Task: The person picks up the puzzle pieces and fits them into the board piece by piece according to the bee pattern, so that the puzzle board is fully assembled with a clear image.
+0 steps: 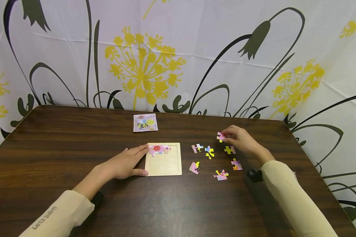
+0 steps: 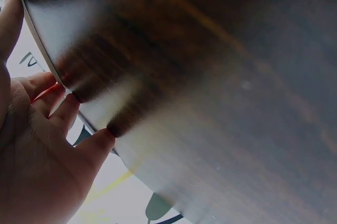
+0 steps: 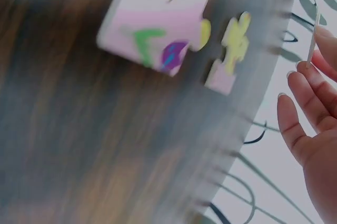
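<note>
My left hand (image 1: 126,162) rests against the left edge of a square wooden puzzle tray (image 1: 163,171), thumb and fingers extended. In the left wrist view, the fingers (image 2: 66,113) reach to the edge of a surface. Inside the tray, joined pink pieces (image 1: 156,149) with a red circle fill part of the top row. To the right, my right hand (image 1: 240,139) pinches a pink puzzle piece (image 1: 220,137) between thumb and fingertips. The right wrist view shows that held piece (image 3: 314,37) edge-on. Close below this hand lies a yellow and pink piece (image 1: 229,150).
Several loose pieces lie right of the tray, among them a pink corner piece (image 1: 194,167), a blue and yellow piece (image 1: 209,152) and a purple-marked piece (image 1: 236,164). A bee picture card (image 1: 145,122) lies behind the tray. A flower-printed cloth (image 1: 207,39) hangs behind the brown table (image 1: 166,210).
</note>
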Motion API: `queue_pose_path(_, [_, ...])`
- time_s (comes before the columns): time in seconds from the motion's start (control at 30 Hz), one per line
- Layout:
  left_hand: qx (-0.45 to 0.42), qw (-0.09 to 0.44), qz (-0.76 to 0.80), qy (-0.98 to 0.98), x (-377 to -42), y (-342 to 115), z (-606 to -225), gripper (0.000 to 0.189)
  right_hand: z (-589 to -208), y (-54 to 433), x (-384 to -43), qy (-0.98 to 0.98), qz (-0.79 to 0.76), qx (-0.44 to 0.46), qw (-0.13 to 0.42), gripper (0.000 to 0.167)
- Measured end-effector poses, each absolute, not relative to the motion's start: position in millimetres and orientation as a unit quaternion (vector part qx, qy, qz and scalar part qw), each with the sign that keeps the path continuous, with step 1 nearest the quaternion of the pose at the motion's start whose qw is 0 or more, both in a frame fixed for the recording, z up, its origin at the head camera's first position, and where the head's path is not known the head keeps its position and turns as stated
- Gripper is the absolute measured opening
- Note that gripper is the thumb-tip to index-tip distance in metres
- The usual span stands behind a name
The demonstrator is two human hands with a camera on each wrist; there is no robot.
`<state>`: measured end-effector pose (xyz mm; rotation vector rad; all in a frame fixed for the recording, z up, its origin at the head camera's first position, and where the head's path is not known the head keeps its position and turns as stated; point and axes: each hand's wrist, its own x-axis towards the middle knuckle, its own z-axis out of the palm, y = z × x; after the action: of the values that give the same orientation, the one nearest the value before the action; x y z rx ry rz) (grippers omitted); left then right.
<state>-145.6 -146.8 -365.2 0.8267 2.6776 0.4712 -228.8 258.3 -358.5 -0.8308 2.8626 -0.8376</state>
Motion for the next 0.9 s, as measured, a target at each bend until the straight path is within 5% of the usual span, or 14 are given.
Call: queue_pose_path(0.9, [0.288, 0.15, 0.165, 0.931, -147, -147, -368, 0.081, -352, 179, -220, 0.886, -0.246, -0.392, 0.018, 0.022])
